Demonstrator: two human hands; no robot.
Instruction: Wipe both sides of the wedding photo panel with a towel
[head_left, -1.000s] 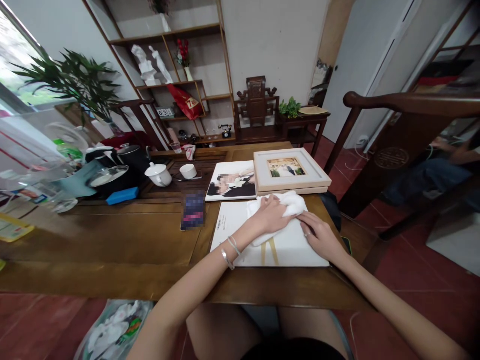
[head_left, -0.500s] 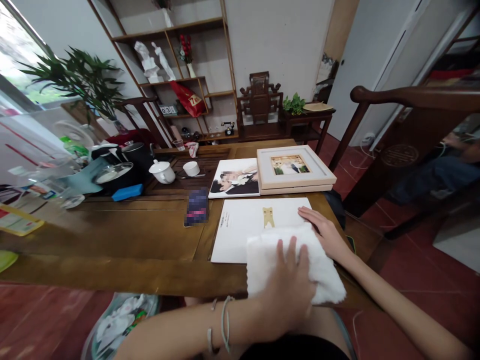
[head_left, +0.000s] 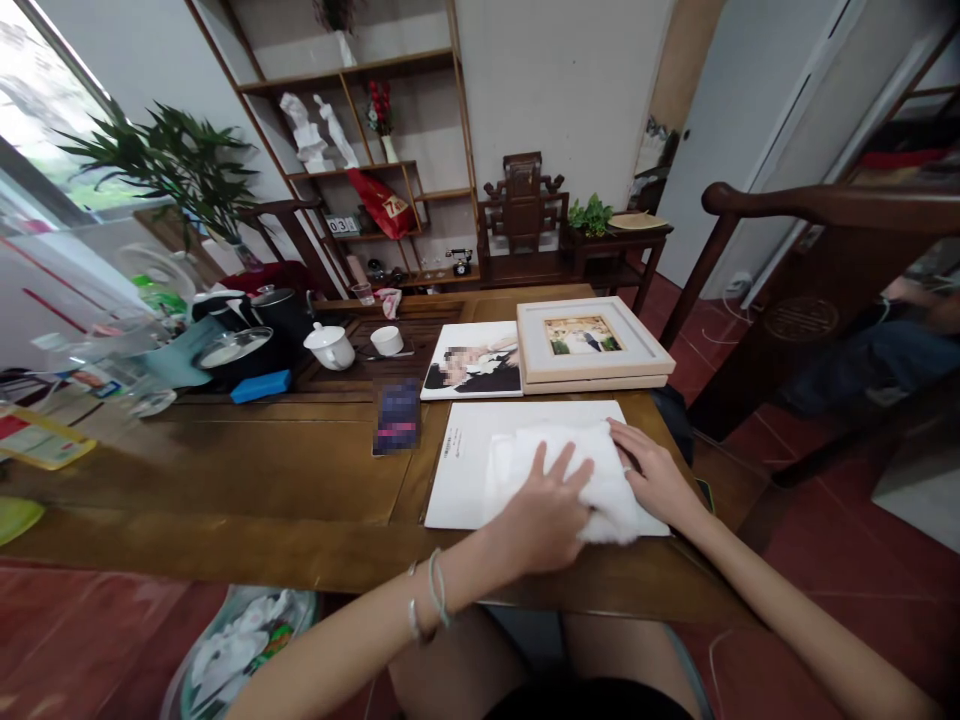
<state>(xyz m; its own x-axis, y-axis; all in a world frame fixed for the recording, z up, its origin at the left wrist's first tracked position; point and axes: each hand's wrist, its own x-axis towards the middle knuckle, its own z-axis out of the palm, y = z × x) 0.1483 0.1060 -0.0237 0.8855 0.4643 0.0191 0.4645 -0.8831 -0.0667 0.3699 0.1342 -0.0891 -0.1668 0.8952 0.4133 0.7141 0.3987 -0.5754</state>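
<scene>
A white cloth [head_left: 517, 462] lies over the right part of a flat white board [head_left: 469, 485] near the table's front edge. Spread fingers of my left hand [head_left: 551, 505] press down on the cloth from above; its wrist wears bracelets. My right hand [head_left: 652, 475] rests along the board's right edge, fingers stretched out and their tips next to the cloth. The cloth hides the gold mark on the board. Just behind the board are a photo print [head_left: 472, 360] and a light wooden picture frame [head_left: 637, 345], which sits on another frame.
Left of the board lies a dark blurred-out item [head_left: 397, 415]. Farther left are a white lidded teapot [head_left: 330, 347], a white cup [head_left: 387, 341], a blue block [head_left: 261, 387] and bottles. A bin [head_left: 300, 610] stands below the table; a wooden chair [head_left: 795, 300] is at right.
My left hand has moved away from me, sliding the cloth farther up the board and over the gold mark. My right hand stays at the board's right edge.
</scene>
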